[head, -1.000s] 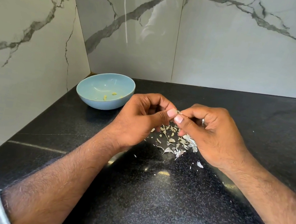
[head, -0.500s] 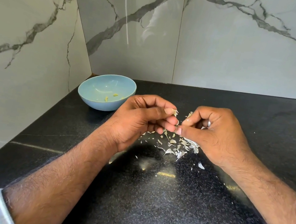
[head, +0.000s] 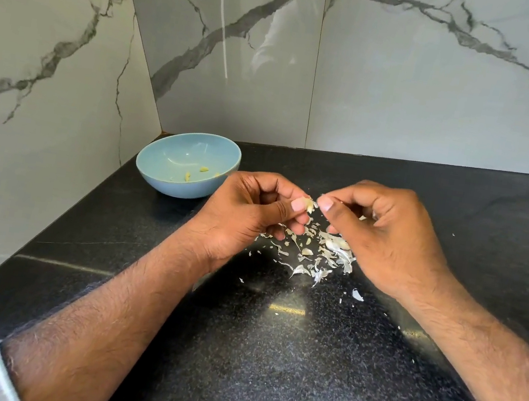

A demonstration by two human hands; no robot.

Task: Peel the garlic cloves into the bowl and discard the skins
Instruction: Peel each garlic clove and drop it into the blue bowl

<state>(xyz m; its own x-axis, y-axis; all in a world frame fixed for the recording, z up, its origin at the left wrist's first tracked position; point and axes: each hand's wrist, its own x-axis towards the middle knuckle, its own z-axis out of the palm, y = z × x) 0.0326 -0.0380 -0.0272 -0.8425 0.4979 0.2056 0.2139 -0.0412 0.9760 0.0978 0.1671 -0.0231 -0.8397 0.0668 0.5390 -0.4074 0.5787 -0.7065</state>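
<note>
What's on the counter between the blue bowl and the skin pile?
In the head view, the left hand pinching a garlic clove sits between the light blue ceramic bowl and the pile of white papery garlic skins.

garlic clove (head: 305, 204): mostly hidden by left hand (head: 247, 215) | skins (head: 323, 254): partly under right hand (head: 386, 233)

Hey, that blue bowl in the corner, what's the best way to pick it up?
Grip the blue bowl by its rim on the near right side, thumb inside, fingers under the curved outer wall. It sits upright, its rim open all round, and walls crowd its far and left sides. The left hand is nearest, but it pinches a garlic clove.
</note>
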